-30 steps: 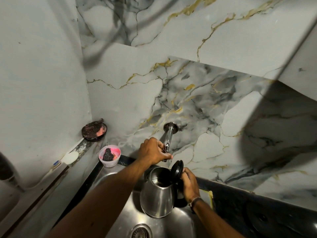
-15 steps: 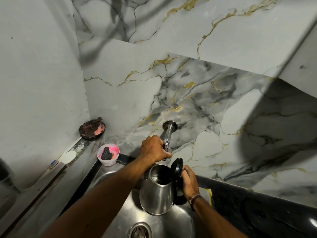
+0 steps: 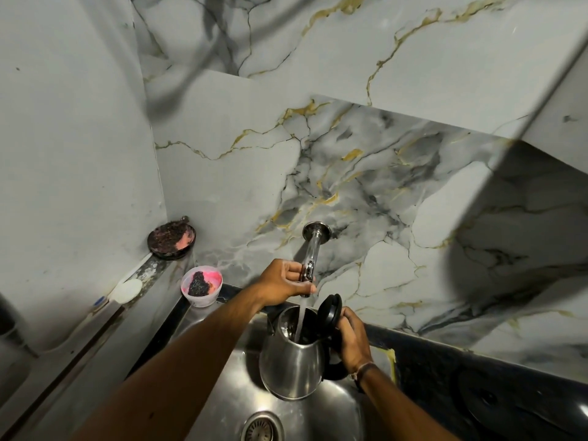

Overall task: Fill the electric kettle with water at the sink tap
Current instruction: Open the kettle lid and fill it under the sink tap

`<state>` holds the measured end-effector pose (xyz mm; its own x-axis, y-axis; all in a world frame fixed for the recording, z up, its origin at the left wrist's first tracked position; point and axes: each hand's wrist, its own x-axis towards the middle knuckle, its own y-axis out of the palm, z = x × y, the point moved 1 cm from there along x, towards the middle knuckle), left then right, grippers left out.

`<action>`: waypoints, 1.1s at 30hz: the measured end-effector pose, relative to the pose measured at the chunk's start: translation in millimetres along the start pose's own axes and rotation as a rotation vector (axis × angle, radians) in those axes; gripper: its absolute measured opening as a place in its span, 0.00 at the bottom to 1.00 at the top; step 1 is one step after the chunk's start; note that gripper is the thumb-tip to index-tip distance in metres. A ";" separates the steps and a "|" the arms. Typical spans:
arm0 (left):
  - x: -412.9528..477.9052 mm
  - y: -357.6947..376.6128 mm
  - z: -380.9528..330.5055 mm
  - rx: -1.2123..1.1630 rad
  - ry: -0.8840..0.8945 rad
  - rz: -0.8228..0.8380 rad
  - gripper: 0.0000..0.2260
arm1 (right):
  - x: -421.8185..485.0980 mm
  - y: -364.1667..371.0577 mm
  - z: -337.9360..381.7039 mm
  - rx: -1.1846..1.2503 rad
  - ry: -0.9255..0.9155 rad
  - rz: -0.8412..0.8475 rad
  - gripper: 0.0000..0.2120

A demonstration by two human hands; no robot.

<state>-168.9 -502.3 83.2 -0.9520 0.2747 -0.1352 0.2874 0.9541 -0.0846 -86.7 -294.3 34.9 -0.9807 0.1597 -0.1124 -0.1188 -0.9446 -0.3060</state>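
The kettle (image 3: 291, 358) is hanging over the sink (image 3: 229, 399), its handle gripped by the right hand (image 3: 351, 340); the left hand (image 3: 284, 281) is clasping the tap (image 3: 310, 261) above it, water (image 3: 300, 316) pouring in.

The scene is dim and grey-green, with soft light falling on the upper marble wall (image 3: 397, 58) while a broad dark shadow covers its right side. Small highlights gleam on the steel kettle (image 3: 291, 361) and the sink (image 3: 222, 393) basin. Straight edges bow near the borders from wide-angle distortion, and the near-left corner is blurred.
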 end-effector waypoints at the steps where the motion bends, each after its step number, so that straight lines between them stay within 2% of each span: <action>1: 0.9 -0.4 0.4 -0.014 0.000 0.009 0.14 | 1.0 -0.3 -0.7 -0.002 0.003 0.001 0.18; 6: 5.2 -3.0 1.4 0.010 -0.011 0.027 0.16 | -0.7 -0.9 2.5 -0.012 -0.004 0.013 0.22; 10: 5.6 -3.3 0.8 0.020 -0.017 0.023 0.17 | -3.0 -0.6 5.3 -0.017 -0.004 0.014 0.16; 15: 3.3 -2.4 -1.8 0.019 -0.014 0.020 0.17 | -4.7 -0.4 11.2 -0.005 -0.019 -0.003 0.26; 21: 3.4 -2.1 -2.1 0.014 0.000 0.035 0.12 | -5.5 0.3 13.3 -0.006 -0.019 -0.011 0.27; 33: 8.0 -3.5 1.8 0.053 0.004 0.030 0.12 | -7.2 1.0 15.8 0.011 -0.013 -0.020 0.28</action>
<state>-177.3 -503.7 80.6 -0.9432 0.3038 -0.1342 0.3210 0.9377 -0.1328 -82.2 -300.8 50.3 -0.9801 0.1747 -0.0943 -0.1398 -0.9445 -0.2973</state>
